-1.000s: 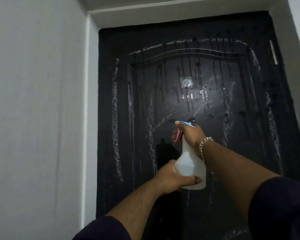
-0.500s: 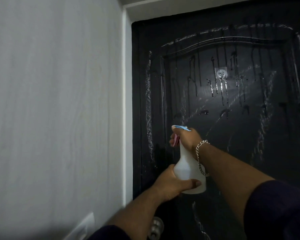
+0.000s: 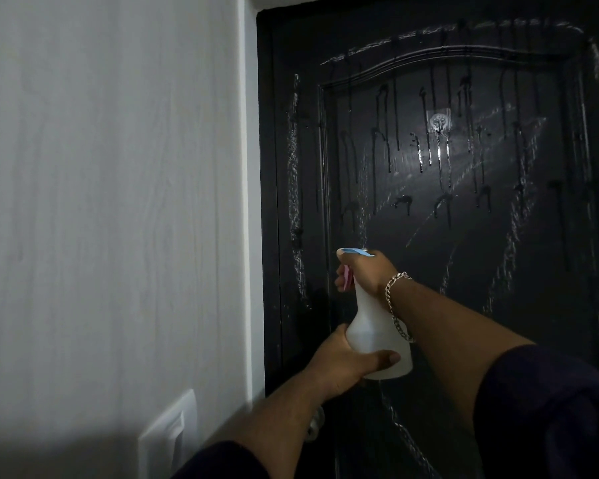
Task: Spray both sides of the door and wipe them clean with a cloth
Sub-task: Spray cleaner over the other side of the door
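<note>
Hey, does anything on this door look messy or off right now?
Yes. The black door is streaked with drips running down its upper panel and whitish smears along the edges, unwiped. A small sticker sits mid-panel. Both hands hold the spray bottle.

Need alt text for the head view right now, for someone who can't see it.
Two hands hold a white spray bottle up to a wet black door: the right hand grips the trigger head, the left hand supports the base. Liquid streaks run down the door; a white wall stands at left.
</note>
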